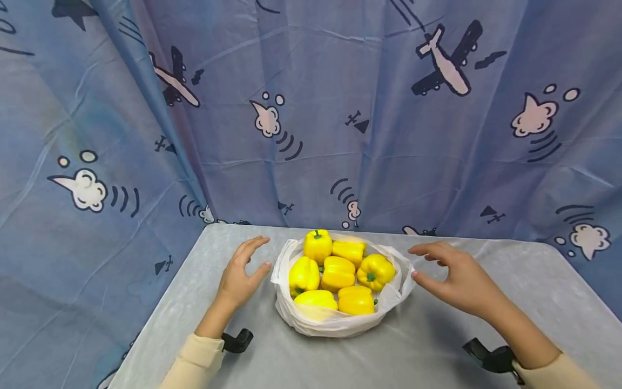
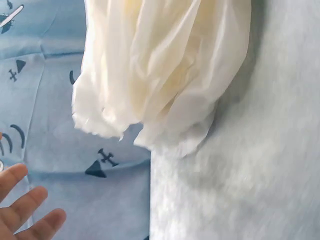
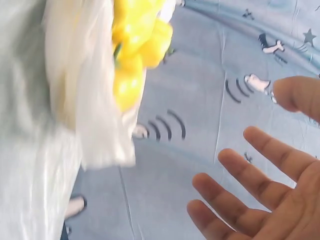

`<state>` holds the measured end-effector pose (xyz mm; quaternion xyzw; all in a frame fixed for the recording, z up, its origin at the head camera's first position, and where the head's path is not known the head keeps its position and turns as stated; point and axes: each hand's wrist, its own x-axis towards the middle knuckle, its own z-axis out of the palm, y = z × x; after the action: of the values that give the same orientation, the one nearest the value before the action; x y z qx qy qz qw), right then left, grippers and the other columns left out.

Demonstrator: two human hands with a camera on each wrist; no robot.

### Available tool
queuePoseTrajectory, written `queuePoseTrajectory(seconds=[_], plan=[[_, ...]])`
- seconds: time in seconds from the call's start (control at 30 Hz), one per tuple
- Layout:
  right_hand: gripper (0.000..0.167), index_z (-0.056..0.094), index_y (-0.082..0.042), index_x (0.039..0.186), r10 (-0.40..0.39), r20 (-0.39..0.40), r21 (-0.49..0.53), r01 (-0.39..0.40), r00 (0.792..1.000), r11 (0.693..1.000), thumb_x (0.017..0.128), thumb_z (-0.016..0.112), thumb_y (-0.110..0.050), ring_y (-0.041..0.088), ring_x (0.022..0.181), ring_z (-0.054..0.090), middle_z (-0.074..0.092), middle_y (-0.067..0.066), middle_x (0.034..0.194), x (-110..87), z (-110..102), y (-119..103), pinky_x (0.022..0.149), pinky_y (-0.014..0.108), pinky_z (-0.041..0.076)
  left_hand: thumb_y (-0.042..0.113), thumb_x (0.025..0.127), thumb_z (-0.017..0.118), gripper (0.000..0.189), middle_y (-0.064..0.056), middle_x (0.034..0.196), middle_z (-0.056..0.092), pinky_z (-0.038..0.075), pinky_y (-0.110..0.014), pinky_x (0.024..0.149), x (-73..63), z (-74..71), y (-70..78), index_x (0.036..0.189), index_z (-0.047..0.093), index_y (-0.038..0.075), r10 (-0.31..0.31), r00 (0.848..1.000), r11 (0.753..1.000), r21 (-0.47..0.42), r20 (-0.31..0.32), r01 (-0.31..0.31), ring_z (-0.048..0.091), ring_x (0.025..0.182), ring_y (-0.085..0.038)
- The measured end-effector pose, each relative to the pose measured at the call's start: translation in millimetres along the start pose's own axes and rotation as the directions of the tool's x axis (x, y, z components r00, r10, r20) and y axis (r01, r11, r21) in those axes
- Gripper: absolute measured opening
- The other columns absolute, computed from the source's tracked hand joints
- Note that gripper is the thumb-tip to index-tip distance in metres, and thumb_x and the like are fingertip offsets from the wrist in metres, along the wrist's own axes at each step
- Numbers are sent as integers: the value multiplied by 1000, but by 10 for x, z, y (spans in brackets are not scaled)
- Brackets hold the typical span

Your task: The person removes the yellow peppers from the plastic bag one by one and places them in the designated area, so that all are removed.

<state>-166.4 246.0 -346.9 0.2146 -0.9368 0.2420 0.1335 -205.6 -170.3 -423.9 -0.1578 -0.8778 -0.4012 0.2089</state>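
Note:
A white plastic bag (image 1: pixel 335 327) sits on the table with its mouth spread wide and its rim rolled down. Several yellow bell peppers (image 1: pixel 338 274) lie inside it, some showing green stems. To the left of the bag, my left hand (image 1: pixel 239 278) hovers with spread fingers, apart from the plastic. On the other side is my right hand (image 1: pixel 457 276), its fingers relaxed and its thumb close to the bag's right edge. The right wrist view shows a gap between that hand (image 3: pixel 270 195) and the bag (image 3: pixel 95 110). Neither hand holds anything.
A pale grey cloth covers the table (image 1: pixel 486 346). Behind and to the left hangs a blue curtain (image 1: pixel 311 70) printed with airplanes and clouds. Each wrist carries a black camera mount, the left mount (image 1: pixel 238 341) and the right mount (image 1: pixel 491 357).

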Motion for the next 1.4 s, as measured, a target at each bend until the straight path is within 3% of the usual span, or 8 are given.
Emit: queuePoseTrajectory(seconds=[0.23, 0.53, 1.0, 1.23, 1.4], plan=[[41, 64, -16, 121, 3, 64, 111, -10, 998, 994, 83, 73, -29, 26, 96, 66, 65, 4, 120, 51, 300, -144, 77, 45, 55, 20, 87, 64, 46, -8, 142, 50, 48, -57, 92, -42, 152, -28, 133, 58, 22, -58, 998, 993, -97, 19, 60, 50, 129, -30], [41, 65, -17, 120, 74, 138, 214, -103, 988, 971, 82, 73, -30, 27, 98, 65, 65, 4, 120, 30, 618, -280, 77, 43, 54, 22, 89, 62, 42, -8, 144, 48, 48, -56, 94, -93, 276, -45, 131, 59, 21, -138, 989, 977, -160, 52, 144, 50, 128, -31], [41, 66, -16, 118, 124, 204, 204, -166, 971, 965, 81, 74, -31, 20, 95, 61, 66, 0, 118, 33, 955, -337, 82, 44, 52, 25, 90, 63, 43, -10, 143, 47, 50, -55, 90, -104, 384, -111, 132, 58, 23, -198, 977, 966, -153, 82, 209, 54, 121, -35], [37, 68, -20, 113, 117, 159, 127, -138, 980, 982, 80, 75, -35, 14, 93, 62, 66, -5, 113, 37, 1067, -350, 82, 36, 53, 24, 89, 64, 41, -9, 143, 48, 51, -53, 89, -106, 429, -133, 130, 60, 25, -221, 971, 960, -153, 91, 233, 55, 119, -36], [37, 69, -21, 111, 134, 166, 72, -148, 977, 986, 79, 75, -37, 16, 99, 63, 66, -3, 114, 56, 1119, -366, 87, 39, 53, 20, 86, 67, 41, -15, 143, 46, 51, -56, 89, -101, 472, -143, 126, 63, 23, -210, 972, 956, -186, 107, 227, 54, 121, -38]])
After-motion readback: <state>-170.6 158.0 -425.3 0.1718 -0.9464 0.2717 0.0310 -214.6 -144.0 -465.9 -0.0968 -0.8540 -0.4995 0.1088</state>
